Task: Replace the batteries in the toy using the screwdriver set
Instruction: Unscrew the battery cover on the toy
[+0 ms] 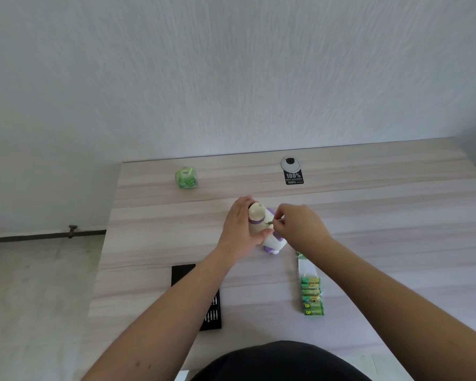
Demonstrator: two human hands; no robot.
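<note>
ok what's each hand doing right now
Left hand: grips the cream and purple plastic toy.
Right hand: pinches a thin metal screwdriver against it.

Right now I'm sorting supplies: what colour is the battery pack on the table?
Green with yellow, seen in the head view: the battery pack.

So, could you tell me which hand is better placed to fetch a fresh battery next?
Right hand: the battery pack lies on its side, while the left hand steadies the toy.

White-and-purple toy mid-table – screwdriver set near-left, batteries near-right.
</note>
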